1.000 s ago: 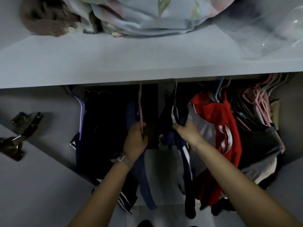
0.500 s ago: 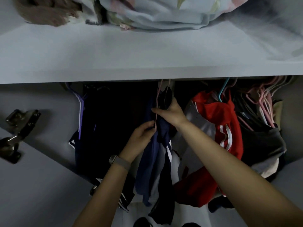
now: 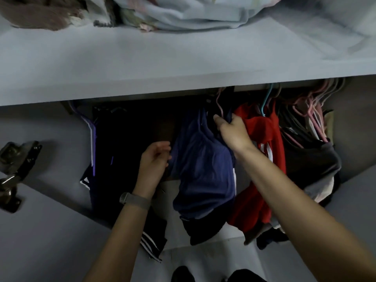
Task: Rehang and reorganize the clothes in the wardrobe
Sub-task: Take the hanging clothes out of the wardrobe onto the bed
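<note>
A navy blue garment (image 3: 203,165) hangs in the middle of the wardrobe on a pink hanger (image 3: 219,104). My right hand (image 3: 232,131) grips the top of this garment just under the hanger hook. My left hand (image 3: 153,161) hovers at the garment's left edge with loosely curled fingers, holding nothing. A red garment with white stripes (image 3: 264,151) hangs right beside it on a teal hanger (image 3: 265,102). Dark clothes (image 3: 122,143) hang at the left.
A white shelf (image 3: 162,64) runs above the rail, with folded bedding (image 3: 183,13) and a brown cloth (image 3: 40,15) on it. Several pink hangers (image 3: 311,110) and grey clothes (image 3: 313,159) crowd the right. A door hinge (image 3: 16,161) sits at far left.
My right hand has moved the blue garment rightward toward the red one and gripped its top. My left hand has let go of it and drawn back to the left.
</note>
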